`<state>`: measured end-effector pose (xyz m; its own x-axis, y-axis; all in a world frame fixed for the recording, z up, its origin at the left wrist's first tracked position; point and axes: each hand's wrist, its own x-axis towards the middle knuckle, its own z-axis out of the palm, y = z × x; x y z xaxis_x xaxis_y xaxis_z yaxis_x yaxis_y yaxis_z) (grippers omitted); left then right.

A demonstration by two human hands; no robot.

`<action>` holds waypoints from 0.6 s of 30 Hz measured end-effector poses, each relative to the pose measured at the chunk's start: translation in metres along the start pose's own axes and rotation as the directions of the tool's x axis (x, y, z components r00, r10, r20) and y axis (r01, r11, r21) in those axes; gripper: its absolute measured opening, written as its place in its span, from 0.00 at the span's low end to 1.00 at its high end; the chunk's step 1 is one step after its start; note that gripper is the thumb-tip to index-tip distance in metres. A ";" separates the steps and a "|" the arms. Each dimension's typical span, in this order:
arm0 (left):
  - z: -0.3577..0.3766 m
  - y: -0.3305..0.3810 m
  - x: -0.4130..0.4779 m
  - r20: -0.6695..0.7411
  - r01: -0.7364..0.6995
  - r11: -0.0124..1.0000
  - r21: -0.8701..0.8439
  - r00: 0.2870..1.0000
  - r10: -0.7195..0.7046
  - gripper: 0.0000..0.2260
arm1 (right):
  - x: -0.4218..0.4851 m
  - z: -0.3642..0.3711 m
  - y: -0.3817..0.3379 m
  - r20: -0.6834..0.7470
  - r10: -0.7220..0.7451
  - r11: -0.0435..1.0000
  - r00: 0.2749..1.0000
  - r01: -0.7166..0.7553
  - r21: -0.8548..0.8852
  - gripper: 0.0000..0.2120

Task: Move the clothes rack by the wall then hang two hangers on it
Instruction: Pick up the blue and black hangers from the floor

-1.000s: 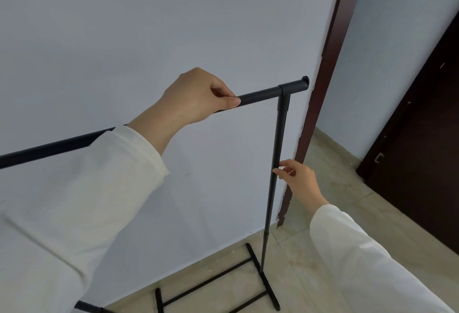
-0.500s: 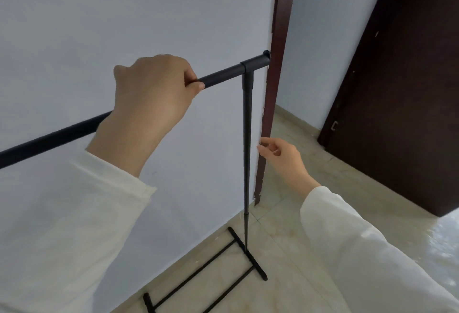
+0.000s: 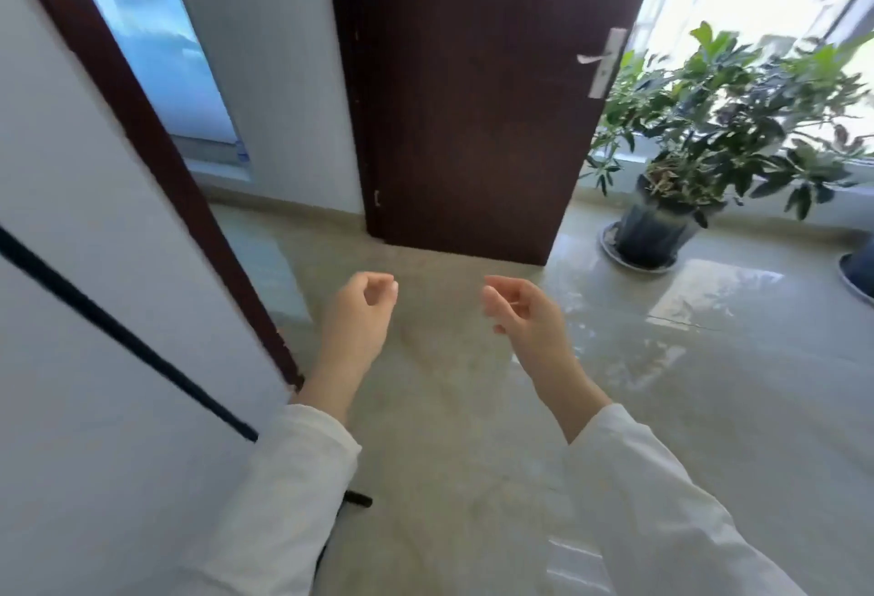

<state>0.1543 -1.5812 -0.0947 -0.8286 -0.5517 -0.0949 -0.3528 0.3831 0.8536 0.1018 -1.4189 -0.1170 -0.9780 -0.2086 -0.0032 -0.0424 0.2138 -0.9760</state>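
Observation:
The black clothes rack stands against the white wall at the left; its top bar (image 3: 118, 335) runs diagonally down toward my left sleeve, and a bit of its foot (image 3: 358, 498) shows past the sleeve. My left hand (image 3: 358, 318) hangs free over the floor, fingers loosely curled, holding nothing. My right hand (image 3: 525, 316) is beside it, fingers apart and slightly bent, also empty. No hangers are in view.
A dark wooden door (image 3: 473, 98) stands open ahead, with a dark door frame (image 3: 156, 160) at the left. A potted green plant (image 3: 662, 217) sits on the glossy tiled floor at the right, by a bright window.
My left hand has let go of the rack's top bar and my right hand has left the upright. The view has swung right, away from the rack toward the door and plant.

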 end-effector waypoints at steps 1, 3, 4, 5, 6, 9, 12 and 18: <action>0.026 -0.001 -0.002 0.056 0.064 0.988 -0.142 0.997 -0.057 0.11 | -0.006 -0.016 0.007 -0.037 0.026 1.000 0.999 -0.026 0.007 0.03; 0.108 0.017 -0.033 0.275 0.250 0.906 -0.342 0.948 -0.158 0.07 | -0.029 -0.086 0.030 -0.157 0.082 0.997 0.984 -0.080 0.015 0.03; 0.149 0.026 -0.055 0.390 0.358 0.856 -0.372 0.897 -0.206 0.07 | -0.043 -0.122 0.042 -0.211 0.116 0.993 0.971 -0.115 0.016 0.03; 0.189 0.034 -0.079 0.486 0.429 0.828 -0.360 0.844 -0.226 0.08 | -0.058 -0.158 0.059 -0.273 0.148 0.989 0.951 -0.144 0.034 0.04; 0.230 0.043 -0.108 0.572 0.467 0.820 -0.332 0.790 -0.218 0.08 | -0.077 -0.197 0.074 -0.343 0.186 0.982 0.921 -0.177 0.060 0.05; 0.333 0.064 -0.186 0.738 0.482 0.852 -0.205 0.648 -0.189 0.06 | -0.137 -0.296 0.119 -0.522 0.286 0.958 0.803 -0.246 0.146 0.05; 0.412 0.090 -0.261 0.843 0.417 0.905 -0.081 0.513 -0.161 0.06 | -0.201 -0.380 0.152 -0.675 0.375 0.926 0.635 -0.288 0.243 0.10; 0.526 0.139 -0.392 0.964 0.216 0.976 0.035 0.249 -0.090 0.06 | -0.310 -0.494 0.191 -0.845 0.451 0.882 0.285 -0.288 0.374 0.07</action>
<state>0.2013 -0.9221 -0.2080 -0.5933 0.5428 -0.5945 -0.5390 0.2806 0.7942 0.2965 -0.8423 -0.1944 -0.4708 0.8439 -0.2572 0.3202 -0.1082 -0.9411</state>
